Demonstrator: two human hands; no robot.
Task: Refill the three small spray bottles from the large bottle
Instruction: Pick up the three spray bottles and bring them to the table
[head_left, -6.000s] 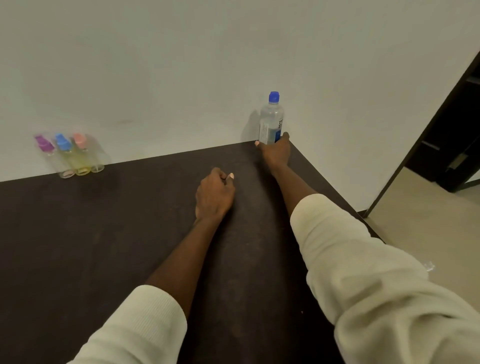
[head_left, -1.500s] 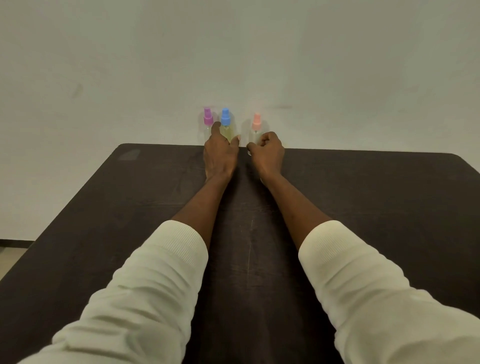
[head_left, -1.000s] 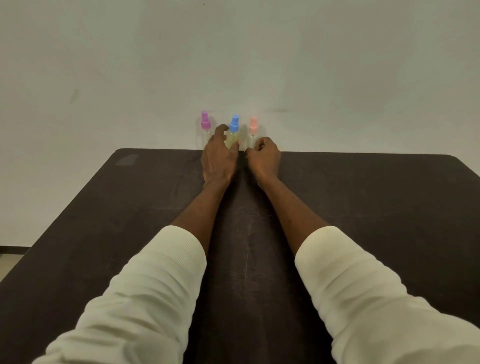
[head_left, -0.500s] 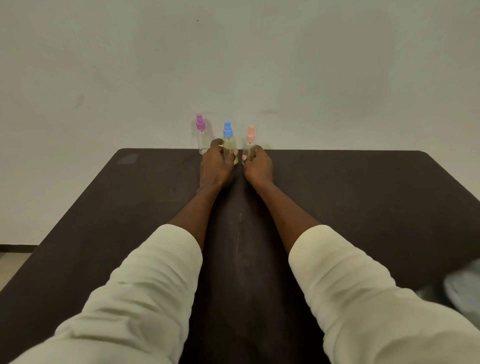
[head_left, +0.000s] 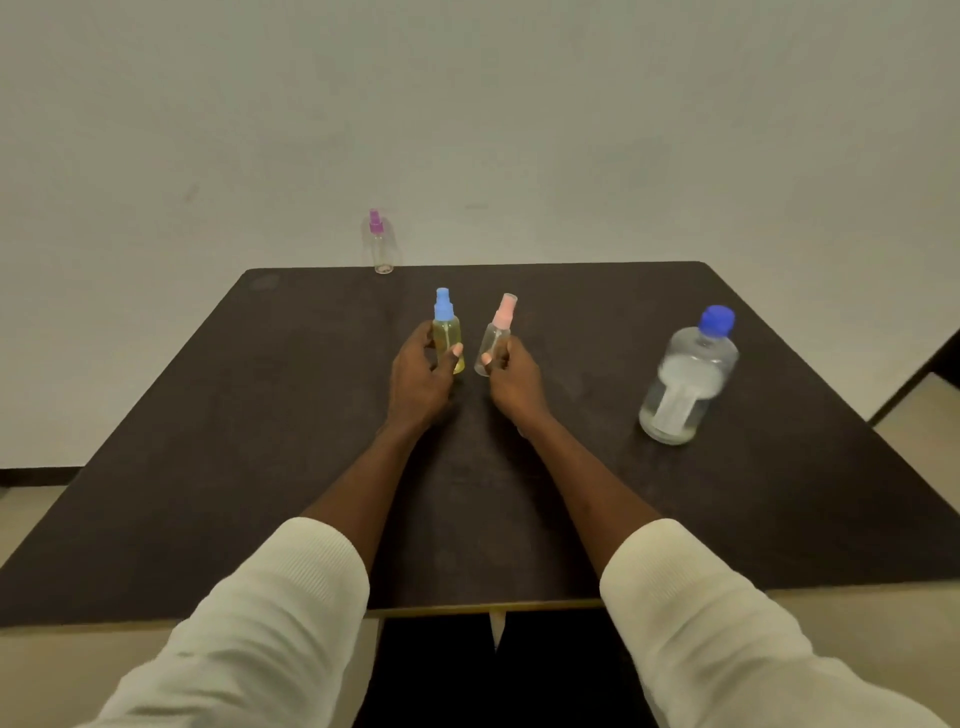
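The left hand (head_left: 418, 376) grips the blue-capped bottle (head_left: 447, 335), which holds yellow liquid and stands upright. The right hand (head_left: 511, 376) grips the pink-capped bottle (head_left: 496, 338), clear and tilted slightly right. Both bottles are near the centre of the dark table (head_left: 260, 415), just beside each other. The purple-capped bottle (head_left: 381, 244) stands alone at the far table edge by the wall (head_left: 519, 104). The large bottle (head_left: 688, 379), blue-capped and blurred, stands well to the right.
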